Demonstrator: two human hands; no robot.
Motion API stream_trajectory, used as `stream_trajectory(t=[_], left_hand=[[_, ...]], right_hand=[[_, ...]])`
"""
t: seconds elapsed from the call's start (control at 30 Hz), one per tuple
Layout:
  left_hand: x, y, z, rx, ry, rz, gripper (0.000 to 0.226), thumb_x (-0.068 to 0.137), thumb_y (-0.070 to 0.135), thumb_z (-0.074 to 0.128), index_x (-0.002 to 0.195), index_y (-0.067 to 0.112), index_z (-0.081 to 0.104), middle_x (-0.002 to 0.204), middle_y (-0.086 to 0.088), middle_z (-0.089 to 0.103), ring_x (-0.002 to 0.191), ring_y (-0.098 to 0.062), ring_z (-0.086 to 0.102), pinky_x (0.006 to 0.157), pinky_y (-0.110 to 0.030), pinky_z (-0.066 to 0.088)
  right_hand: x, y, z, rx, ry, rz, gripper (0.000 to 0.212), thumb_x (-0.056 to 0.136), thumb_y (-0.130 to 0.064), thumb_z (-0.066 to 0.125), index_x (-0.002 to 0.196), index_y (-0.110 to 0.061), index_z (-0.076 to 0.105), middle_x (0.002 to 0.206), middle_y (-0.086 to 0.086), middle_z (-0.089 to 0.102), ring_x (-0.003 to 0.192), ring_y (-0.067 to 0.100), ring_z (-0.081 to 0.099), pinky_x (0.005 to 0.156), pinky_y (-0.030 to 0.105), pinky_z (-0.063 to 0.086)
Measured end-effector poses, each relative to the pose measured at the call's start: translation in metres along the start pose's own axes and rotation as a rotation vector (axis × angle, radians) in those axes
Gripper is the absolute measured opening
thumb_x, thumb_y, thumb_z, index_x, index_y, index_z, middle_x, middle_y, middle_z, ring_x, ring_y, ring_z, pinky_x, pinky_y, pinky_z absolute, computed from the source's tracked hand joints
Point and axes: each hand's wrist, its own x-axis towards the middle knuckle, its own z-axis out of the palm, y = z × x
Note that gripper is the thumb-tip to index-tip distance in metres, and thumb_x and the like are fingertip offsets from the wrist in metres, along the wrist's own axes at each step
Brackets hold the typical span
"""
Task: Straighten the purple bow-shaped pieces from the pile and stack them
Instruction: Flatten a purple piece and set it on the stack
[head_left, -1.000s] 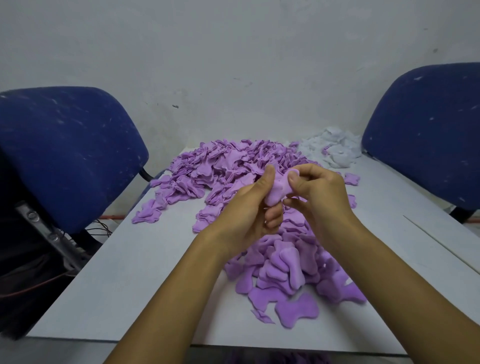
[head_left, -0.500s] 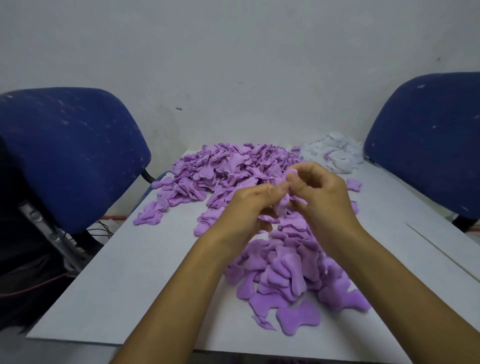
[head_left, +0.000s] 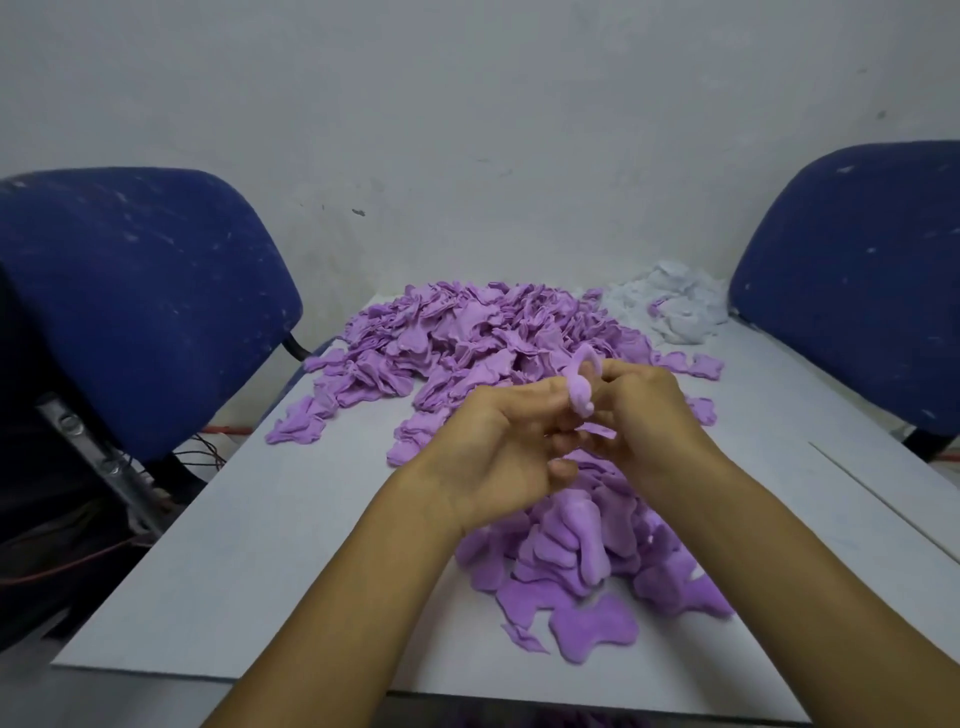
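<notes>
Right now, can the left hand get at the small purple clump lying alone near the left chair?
Probably not yet. The way to the clump over the table is bare, but the left hand and right hand both pinch a purple piece.

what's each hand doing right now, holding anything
Left hand: fingers pinch the purple bow-shaped piece.
Right hand: fingers pinch the same piece from the other side.

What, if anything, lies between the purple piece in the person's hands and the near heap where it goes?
Nothing visible does. Both hands, left and right, pinch the purple piece just above the near heap; only air separates them.
</notes>
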Motion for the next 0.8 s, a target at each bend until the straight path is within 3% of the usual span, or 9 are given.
stream_trajectory(t=[0.13, 0.23, 0.3, 0.4, 0.57, 0.67, 0.8], left_hand=[[0.003, 0.005, 0.004, 0.016, 0.180, 0.112, 0.029, 0.072, 0.027, 0.067, 0.092, 0.007, 0.066, 0.068, 0.000, 0.053, 0.057, -0.012, 0.050, 0.056, -0.025, 0.038], [0.003, 0.004, -0.002, 0.211, 0.305, 0.268, 0.011, 0.080, 0.015, 0.068, 0.077, 0.011, 0.059, 0.068, 0.001, 0.062, 0.064, -0.012, 0.061, 0.065, -0.026, 0.049], [0.000, 0.006, -0.006, 0.221, 0.370, 0.276, 0.012, 0.088, 0.008, 0.064, 0.078, 0.012, 0.059, 0.070, -0.001, 0.065, 0.066, -0.014, 0.064, 0.063, -0.025, 0.053], [-0.003, 0.010, -0.010, 0.164, 0.416, 0.233, 0.009, 0.091, 0.004, 0.059, 0.092, 0.014, 0.059, 0.073, -0.007, 0.066, 0.064, -0.019, 0.065, 0.057, -0.027, 0.055], [-0.002, 0.007, -0.010, 0.280, 0.445, 0.236, 0.019, 0.094, 0.006, 0.056, 0.080, 0.015, 0.066, 0.077, -0.005, 0.066, 0.071, -0.018, 0.062, 0.058, -0.025, 0.053], [-0.002, 0.007, -0.010, 0.251, 0.486, 0.303, 0.015, 0.095, 0.009, 0.059, 0.082, 0.012, 0.068, 0.080, -0.006, 0.066, 0.074, -0.016, 0.060, 0.063, -0.023, 0.054], [-0.001, 0.008, -0.009, 0.141, 0.592, 0.337, 0.012, 0.094, 0.005, 0.057, 0.085, 0.005, 0.065, 0.078, -0.011, 0.061, 0.064, -0.017, 0.054, 0.061, -0.024, 0.052]], right_hand=[[-0.002, -0.002, -0.002, 0.065, -0.045, -0.075, 0.014, 0.097, -0.012, 0.058, 0.090, -0.006, 0.067, 0.087, 0.015, 0.067, 0.078, 0.024, 0.062, 0.060, 0.029, 0.053], [-0.005, -0.001, -0.004, 0.085, -0.088, -0.133, 0.002, 0.091, -0.010, 0.067, 0.092, -0.009, 0.066, 0.079, 0.008, 0.069, 0.073, 0.019, 0.065, 0.055, 0.024, 0.052], [-0.008, 0.001, -0.004, 0.059, -0.116, -0.183, 0.011, 0.086, -0.009, 0.072, 0.092, -0.011, 0.064, 0.069, 0.002, 0.068, 0.065, 0.015, 0.066, 0.055, 0.022, 0.052], [-0.009, 0.003, -0.004, 0.073, -0.126, -0.219, 0.016, 0.085, -0.004, 0.072, 0.099, -0.007, 0.065, 0.070, 0.002, 0.069, 0.065, 0.015, 0.068, 0.061, 0.021, 0.055], [-0.008, 0.007, -0.003, 0.115, -0.167, -0.176, 0.024, 0.087, -0.002, 0.070, 0.110, -0.002, 0.069, 0.085, 0.013, 0.069, 0.077, 0.019, 0.070, 0.072, 0.023, 0.057], [-0.008, 0.005, -0.002, 0.142, -0.275, -0.088, 0.014, 0.090, -0.006, 0.066, 0.098, -0.009, 0.077, 0.093, 0.013, 0.071, 0.080, 0.015, 0.068, 0.072, 0.023, 0.056], [-0.008, 0.003, 0.004, 0.217, -0.308, -0.026, 0.030, 0.092, -0.004, 0.061, 0.069, -0.014, 0.077, 0.072, 0.005, 0.067, 0.068, 0.013, 0.064, 0.067, 0.025, 0.057]])
